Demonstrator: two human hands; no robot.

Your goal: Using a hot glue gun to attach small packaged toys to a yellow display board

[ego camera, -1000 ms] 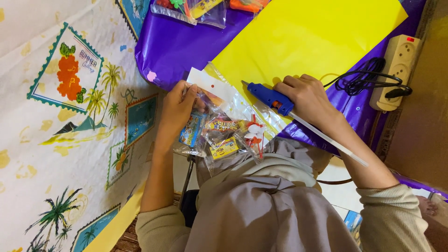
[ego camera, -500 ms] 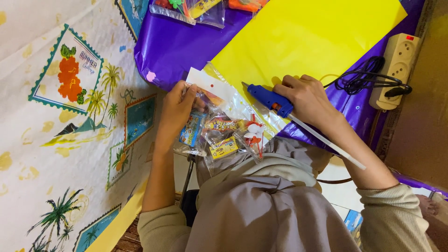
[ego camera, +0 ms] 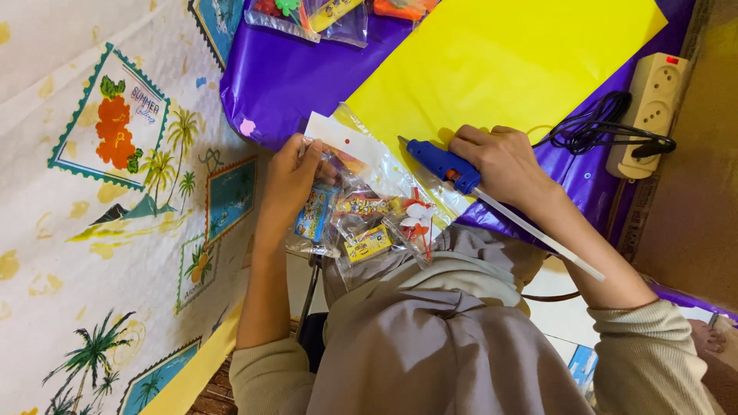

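While my left hand (ego camera: 290, 183) pinches the top edge of the clear bag of small toys (ego camera: 361, 219), fingers curled onto it so the header card lies flat over the yellow sheet (ego camera: 500, 69) on the counter, my right hand (ego camera: 503, 163) is clenched around the blue glue gun (ego camera: 442, 163), nozzle aimed toward that card, its white glue stick (ego camera: 538, 234) trailing back along my wrist.

Glue gun (ego camera: 440, 162) on paper sheet (ego camera: 500, 61), power strip (ego camera: 649, 111) right, packets (ego camera: 361, 223) left
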